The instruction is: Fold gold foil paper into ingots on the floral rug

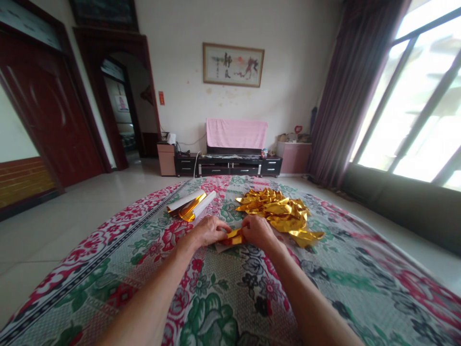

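Observation:
A sheet of gold foil paper [235, 237] with a pale underside lies low over the patterned cloth, partly folded between my two hands. My left hand [211, 230] has its fingers closed on the paper's left end. On the right end, my right hand [257, 229] is curled, its fingertips hidden behind the knuckles. Just beyond and to the right spreads a pile of folded gold paper pieces [277, 209], one of them [306, 238] nearest me. Up and left of my hands rest loosely rolled gold-and-white sheets [190, 204].
A flowered cloth [212, 317] covers the broad rounded surface under my hands. Past its far edge stands a low black TV cabinet [230, 168], with a pink cloth [236, 133] draped above it. Purple curtains [342, 96] hang by the window at right.

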{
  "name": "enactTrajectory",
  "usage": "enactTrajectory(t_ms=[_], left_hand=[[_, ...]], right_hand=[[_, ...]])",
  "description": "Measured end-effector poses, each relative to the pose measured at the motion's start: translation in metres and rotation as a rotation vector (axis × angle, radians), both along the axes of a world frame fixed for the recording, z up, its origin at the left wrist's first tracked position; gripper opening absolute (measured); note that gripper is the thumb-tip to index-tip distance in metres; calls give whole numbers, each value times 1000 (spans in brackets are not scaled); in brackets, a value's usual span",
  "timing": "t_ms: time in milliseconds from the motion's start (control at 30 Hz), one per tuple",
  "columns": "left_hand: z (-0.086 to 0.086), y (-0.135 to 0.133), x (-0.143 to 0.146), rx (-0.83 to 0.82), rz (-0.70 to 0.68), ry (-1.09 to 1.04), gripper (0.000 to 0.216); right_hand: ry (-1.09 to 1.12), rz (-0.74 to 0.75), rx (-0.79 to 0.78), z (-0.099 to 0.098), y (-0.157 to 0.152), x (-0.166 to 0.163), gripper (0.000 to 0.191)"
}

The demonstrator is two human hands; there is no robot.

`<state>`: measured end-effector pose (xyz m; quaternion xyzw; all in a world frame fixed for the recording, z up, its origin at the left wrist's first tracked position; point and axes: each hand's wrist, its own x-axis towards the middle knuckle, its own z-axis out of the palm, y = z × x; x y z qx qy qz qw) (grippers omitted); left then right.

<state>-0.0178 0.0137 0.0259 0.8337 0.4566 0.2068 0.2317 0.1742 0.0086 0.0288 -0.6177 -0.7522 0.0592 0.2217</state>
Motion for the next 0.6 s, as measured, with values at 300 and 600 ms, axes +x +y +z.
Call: enactTrajectory(t_ms=[300,600], left_hand=[[0,-1,1,101,-4,57,26],[2,0,3,129,-69,68,25]], right_hand=[[-64,63,36,3,-1,0,22],[-45,258,59,-1,-1,-1,29]])
